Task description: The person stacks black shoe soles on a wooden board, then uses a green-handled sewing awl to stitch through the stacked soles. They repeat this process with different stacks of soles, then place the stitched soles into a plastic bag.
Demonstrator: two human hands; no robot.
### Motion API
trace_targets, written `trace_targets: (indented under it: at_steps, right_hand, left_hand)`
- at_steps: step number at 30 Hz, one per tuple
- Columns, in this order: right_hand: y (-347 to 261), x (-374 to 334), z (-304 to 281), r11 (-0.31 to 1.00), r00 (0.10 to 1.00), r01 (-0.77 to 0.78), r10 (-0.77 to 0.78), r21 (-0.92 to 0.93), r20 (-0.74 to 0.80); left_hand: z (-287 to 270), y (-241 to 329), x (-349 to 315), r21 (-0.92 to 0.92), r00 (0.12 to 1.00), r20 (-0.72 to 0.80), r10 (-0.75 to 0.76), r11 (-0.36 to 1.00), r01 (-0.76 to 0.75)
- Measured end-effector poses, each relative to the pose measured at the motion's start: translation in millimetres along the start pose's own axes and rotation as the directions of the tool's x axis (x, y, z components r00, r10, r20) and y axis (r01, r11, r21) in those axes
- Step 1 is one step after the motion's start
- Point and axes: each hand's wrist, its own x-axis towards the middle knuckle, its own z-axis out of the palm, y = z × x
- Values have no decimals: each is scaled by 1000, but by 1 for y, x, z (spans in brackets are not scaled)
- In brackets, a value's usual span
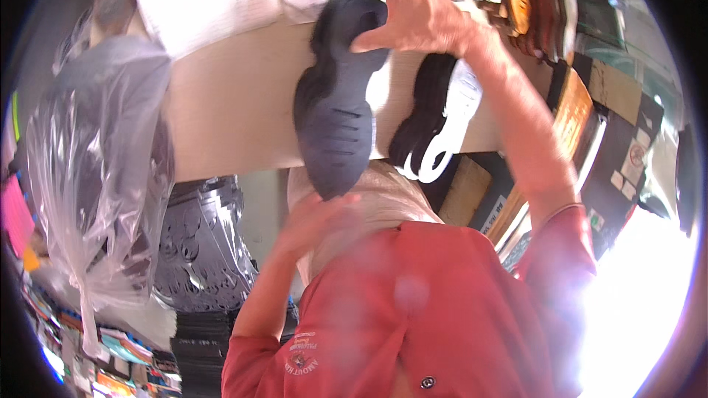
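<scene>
A stack of dark shoe-sole-shaped pieces (339, 114) lies lengthwise in front of me, its pointed end jutting past the near table edge. Slots cross the top piece. At its rounded far end, my right hand (420, 11) is spread wide, thumb over the top piece and fingers reaching beyond it. Fingers outstretched and slightly blurred, my left hand (313, 222) touches the pointed near end. To the right rests another stack of black sole-shaped pieces (422, 107), with a glossy white-looking face along its right side.
The wooden tabletop (228, 103) carries white papers (210, 0) at the back. A filled clear plastic bag (103, 169) stands at left, beside black cut-out sheets (203, 243). Brown and orange pieces (542, 7) stand at the far right. Bright light (641, 302) glares at lower right.
</scene>
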Motion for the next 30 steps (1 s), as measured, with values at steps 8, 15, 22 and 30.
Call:
trace_targets:
  at_steps: [8,15,22,30]
  right_hand:
    - [-103,-129,72,-68,545,-548,727,834,417]
    - [-95,-130,137,-307,566,-316,698,898,438]
    - [-88,-110,149,-235,534,-324,754,916,382]
    - [-83,-103,163,-431,580,-154,690,889,434]
  left_hand:
    - [-47,99,-10,534,690,-242,682,688,-492]
    - [-10,136,71,699,826,94,556,554,-452]
    - [-9,153,95,570,797,-237,556,744,-349]
    - [13,158,99,652,764,-341,547,724,-227]
